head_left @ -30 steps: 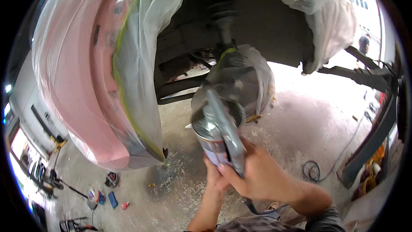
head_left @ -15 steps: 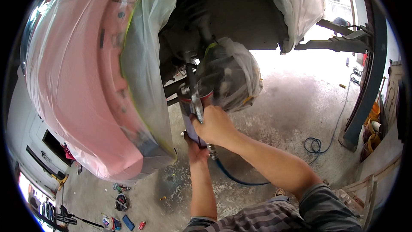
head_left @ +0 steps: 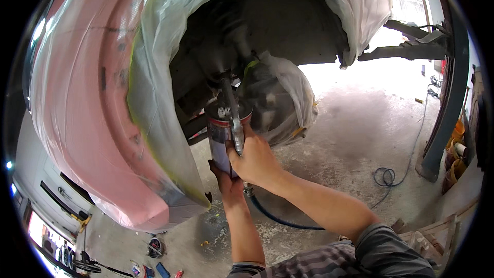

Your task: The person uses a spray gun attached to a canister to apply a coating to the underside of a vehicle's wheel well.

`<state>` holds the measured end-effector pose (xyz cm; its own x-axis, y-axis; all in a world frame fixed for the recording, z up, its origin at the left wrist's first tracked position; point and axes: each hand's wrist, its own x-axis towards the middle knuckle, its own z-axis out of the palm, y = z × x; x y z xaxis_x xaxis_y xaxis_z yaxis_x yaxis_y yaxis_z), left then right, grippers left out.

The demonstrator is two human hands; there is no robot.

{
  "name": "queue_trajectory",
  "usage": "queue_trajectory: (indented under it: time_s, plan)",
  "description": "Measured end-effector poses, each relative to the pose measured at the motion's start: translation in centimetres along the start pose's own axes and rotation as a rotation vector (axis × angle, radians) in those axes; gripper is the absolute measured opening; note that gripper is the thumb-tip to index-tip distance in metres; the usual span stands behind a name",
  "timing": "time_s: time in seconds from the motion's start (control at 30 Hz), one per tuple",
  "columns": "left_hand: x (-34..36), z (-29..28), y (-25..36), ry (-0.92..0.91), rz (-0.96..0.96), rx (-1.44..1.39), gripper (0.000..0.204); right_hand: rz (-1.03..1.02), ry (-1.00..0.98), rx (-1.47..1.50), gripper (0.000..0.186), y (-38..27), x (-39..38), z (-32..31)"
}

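My right hand [head_left: 254, 162] is closed around the handle of a metal spray gun [head_left: 234, 121], whose nozzle points up into the dark wheel arch [head_left: 293, 25]. Beneath the gun hangs a cylindrical can [head_left: 218, 141] with a red rim. My left hand [head_left: 226, 179] grips the can's lower end from below. A dark blue air hose [head_left: 280, 220] runs from the gun's handle off to the right. Pale mist shows just above the nozzle. Beside the can, a wheel hub [head_left: 280, 98] is wrapped in clear plastic. The trigger fingers are partly hidden.
Masking film [head_left: 154, 72] covers the pink car body [head_left: 85, 113] and borders the arch. A dark lift post [head_left: 440, 123] stands at right, its arm [head_left: 406, 52] reaching under the car. Coiled hose [head_left: 385, 176] lies on the floor; a bucket [head_left: 155, 247] stands lower left.
My view has shifted slightly. The gun and can have moved a little left relative to the hub, with more of the can's side and top showing. Mist is now visible above the nozzle.
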<state>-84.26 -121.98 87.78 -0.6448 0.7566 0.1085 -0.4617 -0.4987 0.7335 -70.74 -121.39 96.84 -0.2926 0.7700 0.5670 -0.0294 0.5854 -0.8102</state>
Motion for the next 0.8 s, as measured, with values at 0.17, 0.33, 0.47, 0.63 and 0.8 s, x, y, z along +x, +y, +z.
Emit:
queue_trajectory:
  time_s: [0.17,0.33,0.47,0.63,0.8]
  plan:
    - [0.9,-0.2,0.1,-0.104,0.079,-0.061,0.064,-0.154,-0.088,0.182,0.036,1.2,0.9,-2.2]
    - [2.2,0.0,1.1,-0.059,0.173,-0.094,0.060,0.290,-0.462,0.512,0.028,-1.0,0.8,-7.2]
    - [3.7,2.7,0.7,-0.089,0.250,-0.106,0.056,-0.204,-0.016,0.345,0.027,1.2,1.2,-5.2]
    - [2.9,4.0,1.9,-0.050,0.293,-0.174,0.055,-0.122,-0.220,0.470,0.022,1.2,2.6,-7.5]
    - [1.9,5.7,1.5,-0.003,0.291,-0.098,0.064,-0.225,-0.192,0.472,0.018,1.0,3.7,-7.9]
